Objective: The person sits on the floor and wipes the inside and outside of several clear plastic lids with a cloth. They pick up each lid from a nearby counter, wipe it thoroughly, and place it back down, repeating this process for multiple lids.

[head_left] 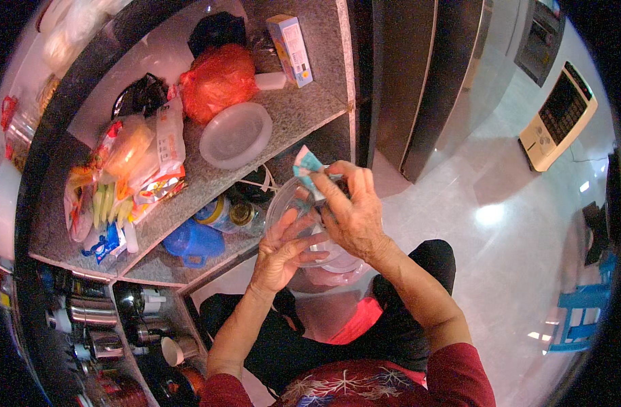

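Note:
In front of my lap, my left hand (283, 249) supports a round clear plastic container (278, 205) from its near side, fingers spread against the wall. My right hand (356, 216) pinches a small blue, white and pinkish packet (308, 163) at the container's far rim. The right hand partly covers the container's opening, so what lies inside is hard to make out. On the grey stone shelf just beyond sits a round translucent lid (236, 136). Below my hands, a clear pinkish plastic thing (334, 271) shows between my knees.
Beside the lid are a red plastic bag (219, 80), an upright small box (290, 51) and several food packages (130, 159). A blue container (193, 243) and jars (241, 214) fill the lower shelf. Metal pots (93, 311) stand lower left. An air cooler (560, 119) and blue stool (582, 315) are right.

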### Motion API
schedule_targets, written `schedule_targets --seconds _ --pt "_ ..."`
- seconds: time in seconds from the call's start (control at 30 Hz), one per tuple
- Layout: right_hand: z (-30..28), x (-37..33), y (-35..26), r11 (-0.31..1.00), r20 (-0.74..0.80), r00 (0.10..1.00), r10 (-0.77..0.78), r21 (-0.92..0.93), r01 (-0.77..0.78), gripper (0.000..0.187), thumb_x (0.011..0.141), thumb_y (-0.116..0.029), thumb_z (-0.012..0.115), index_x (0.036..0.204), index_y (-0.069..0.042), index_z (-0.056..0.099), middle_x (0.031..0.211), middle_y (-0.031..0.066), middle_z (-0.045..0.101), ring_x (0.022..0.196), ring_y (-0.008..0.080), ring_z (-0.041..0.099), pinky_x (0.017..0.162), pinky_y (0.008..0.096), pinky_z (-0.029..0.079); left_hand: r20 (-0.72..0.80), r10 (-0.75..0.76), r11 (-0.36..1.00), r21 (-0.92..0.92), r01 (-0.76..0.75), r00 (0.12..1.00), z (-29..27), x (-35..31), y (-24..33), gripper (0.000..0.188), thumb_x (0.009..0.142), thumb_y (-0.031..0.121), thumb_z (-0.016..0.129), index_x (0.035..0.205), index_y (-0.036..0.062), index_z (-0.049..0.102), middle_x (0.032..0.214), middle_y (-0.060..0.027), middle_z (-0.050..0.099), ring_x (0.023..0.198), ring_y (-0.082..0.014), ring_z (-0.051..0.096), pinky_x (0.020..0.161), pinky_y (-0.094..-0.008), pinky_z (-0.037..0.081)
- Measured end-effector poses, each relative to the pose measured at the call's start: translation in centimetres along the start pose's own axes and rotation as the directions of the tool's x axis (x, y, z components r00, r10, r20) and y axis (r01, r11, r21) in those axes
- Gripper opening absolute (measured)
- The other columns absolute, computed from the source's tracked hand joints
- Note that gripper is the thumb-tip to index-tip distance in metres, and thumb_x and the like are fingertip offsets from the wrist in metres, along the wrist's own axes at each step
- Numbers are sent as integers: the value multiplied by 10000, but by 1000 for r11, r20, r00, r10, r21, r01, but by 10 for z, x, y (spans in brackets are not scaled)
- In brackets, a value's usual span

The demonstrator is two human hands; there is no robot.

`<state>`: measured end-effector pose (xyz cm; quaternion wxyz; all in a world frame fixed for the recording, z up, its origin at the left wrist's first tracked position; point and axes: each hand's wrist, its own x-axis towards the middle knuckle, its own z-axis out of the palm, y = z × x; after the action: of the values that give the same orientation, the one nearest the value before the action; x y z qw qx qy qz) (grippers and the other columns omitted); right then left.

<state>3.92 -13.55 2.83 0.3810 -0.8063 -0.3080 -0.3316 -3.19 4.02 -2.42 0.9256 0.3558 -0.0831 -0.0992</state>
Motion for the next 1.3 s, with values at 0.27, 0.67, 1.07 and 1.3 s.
schedule_targets --seconds 0.27,0.67,1.07,1.3 --pt "-1 -14 20 977 -35 977 211 34 -210 455 715 -64 685 1156 -46 572 1093 161 500 950 355 501 778 425 472 0 5 997 82 -5 1000 2 4 -1 556 888 -29 552 1393 176 440 1387 -188 463 1143 -470 539 822 -546 569" --pt "17 -27 -23 960 218 939 -266 -31 280 443 683 -165 657 1114 -65 624 1118 111 516 906 268 533 680 368 495 -119 151 790 612 -47 981 -24 -2 -18 603 822 -44 666 1365 75 431 1286 -73 532 1068 -157 586 922 -339 513" --pt "14 -23 -11 993 209 973 -101 -36 111 594 711 -171 661 1291 -149 537 1156 118 507 923 293 524 696 366 494 -146 -34 988 141 54 989 5 12 -4 659 944 561 397 1452 150 321 1394 -125 449 1244 -285 483 924 -468 515" --pt "18 -49 -19 957 376 881 -287 74 280 510 777 -182 577 1284 -234 568 1169 81 498 965 239 523 756 342 501 -221 35 999 -7 -37 975 4 16 12 580 973 477 386 1463 176 313 1409 -136 439 1199 -426 497 1003 -530 424"
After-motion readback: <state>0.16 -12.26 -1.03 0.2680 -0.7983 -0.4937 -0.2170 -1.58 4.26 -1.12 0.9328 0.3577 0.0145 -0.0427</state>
